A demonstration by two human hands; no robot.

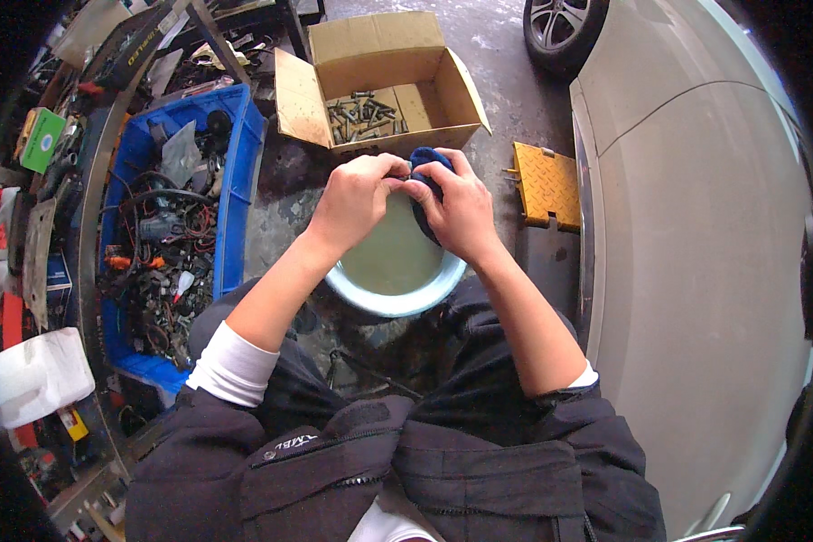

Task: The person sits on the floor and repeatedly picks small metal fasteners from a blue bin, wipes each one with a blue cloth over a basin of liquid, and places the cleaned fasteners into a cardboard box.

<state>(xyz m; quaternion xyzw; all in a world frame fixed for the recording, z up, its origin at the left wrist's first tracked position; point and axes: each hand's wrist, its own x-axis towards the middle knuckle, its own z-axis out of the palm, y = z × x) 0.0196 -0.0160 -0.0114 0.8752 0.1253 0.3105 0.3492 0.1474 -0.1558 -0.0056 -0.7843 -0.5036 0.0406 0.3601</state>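
**Two hands wringing one cloth over one basin**

Left hand (357, 194) and right hand (461, 212) both close on a single blue cloth (427, 167), held above a pale basin (397, 303) of murky water. The cloth looks soft, wet, probably light; best grasped by its bunched ends. One cardboard box (375, 54) of bolts stands beyond.

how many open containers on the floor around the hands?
3: a cardboard box of bolts ahead, a blue crate of wires and parts to the left, and a pale basin under both hands. The cluttered shelving at left may hide more.
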